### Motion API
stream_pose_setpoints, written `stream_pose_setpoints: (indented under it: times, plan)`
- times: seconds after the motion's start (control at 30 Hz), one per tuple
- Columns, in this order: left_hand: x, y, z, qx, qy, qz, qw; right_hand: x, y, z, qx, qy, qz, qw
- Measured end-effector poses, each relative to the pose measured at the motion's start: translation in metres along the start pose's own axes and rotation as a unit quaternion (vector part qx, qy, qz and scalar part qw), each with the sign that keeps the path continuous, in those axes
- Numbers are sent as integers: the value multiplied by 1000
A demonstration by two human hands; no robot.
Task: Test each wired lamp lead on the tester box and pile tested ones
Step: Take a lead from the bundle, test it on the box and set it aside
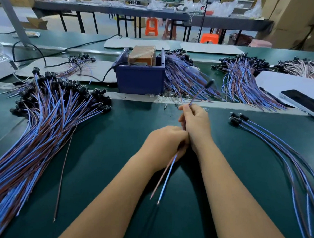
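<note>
A: Bench, mid-task. One lamp lead (176, 152) is held in both hands over the green table (100, 166). The right hand (195, 124) has its fingers curled round the wires near the socket end, and the black socket (209, 83) sticks up and away, blurred, toward the tester box (140, 76).

B: And the left?

A: The left hand (165, 146) is closed round the same pair of wires lower down. The free ends, one brown (159, 180) and one blue (166, 180), trail back toward the body with their bare tips apart.

B: So which step?

A: My reading is that this lead is being readied for test, not yet on the box. The tips are nowhere near the two upright pins (128, 58) on top of it.

B: Next move?

A: Likely turn the lead so each bare tip can meet its own pin — tips kept spread, one to each. Whether the bulb is seated in the socket I can't tell; it's too blurred.

B: Piles?

A: There's a big heap of leads at left (44, 117) and a few laid out at right (260, 134). Which of them is the tested pile isn't clear from here — the small right group may be.
</note>
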State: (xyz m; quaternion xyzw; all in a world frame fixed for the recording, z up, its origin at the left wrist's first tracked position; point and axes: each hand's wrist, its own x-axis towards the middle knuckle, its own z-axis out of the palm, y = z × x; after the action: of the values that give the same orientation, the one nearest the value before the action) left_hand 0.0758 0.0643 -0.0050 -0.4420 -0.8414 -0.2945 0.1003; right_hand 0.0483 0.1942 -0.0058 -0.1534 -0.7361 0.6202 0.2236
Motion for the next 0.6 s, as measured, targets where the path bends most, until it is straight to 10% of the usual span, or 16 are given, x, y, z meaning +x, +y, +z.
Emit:
stream_pose_setpoints:
  times: [0.27, 0.6]
  plan:
    - [14, 60, 34, -51, -94, 73, 992, 10, -6, -107, -457, -71, -24, 886]
    - [34, 120, 69, -118, -194, 125, 966, 3, -7, -179, -596, 81, 70, 796]
